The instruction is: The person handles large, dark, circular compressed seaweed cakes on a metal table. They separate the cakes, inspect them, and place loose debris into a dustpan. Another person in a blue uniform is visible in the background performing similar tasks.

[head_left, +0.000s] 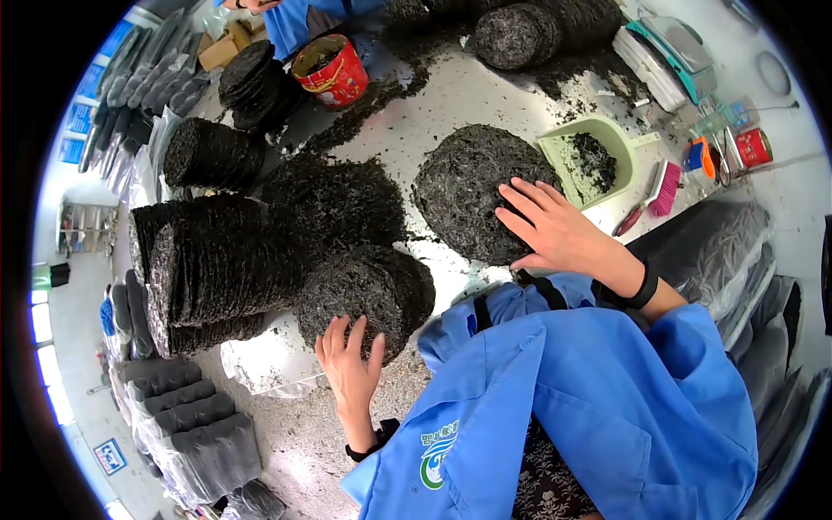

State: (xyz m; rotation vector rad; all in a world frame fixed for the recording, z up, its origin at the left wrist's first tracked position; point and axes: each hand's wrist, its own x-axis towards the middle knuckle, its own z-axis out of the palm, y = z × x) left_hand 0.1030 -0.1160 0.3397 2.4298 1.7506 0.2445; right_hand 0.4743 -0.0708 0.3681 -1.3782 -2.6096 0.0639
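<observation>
On the table (446, 91) in front of me lies a round, dark dried seaweed disc (468, 186). My right hand (559, 230) rests on its right side with the fingers spread. Closer to me on the left, my left hand (351, 360) touches the near edge of a round stack of seaweed discs (360, 290), its fingers apart. Any grip by the left fingertips is not visible. Between the two, loose dark seaweed (334, 199) is heaped behind the left stack.
Long rolls of stacked discs (225, 269) lie at the left. A green dustpan (611, 160) holding seaweed scraps and a pink brush (666, 189) sit at the right. A red bucket (331, 74), a weighing scale (676, 56) and a co-worker's blue sleeve (299, 30) are farther back. Bagged stacks (204, 433) stand lower left.
</observation>
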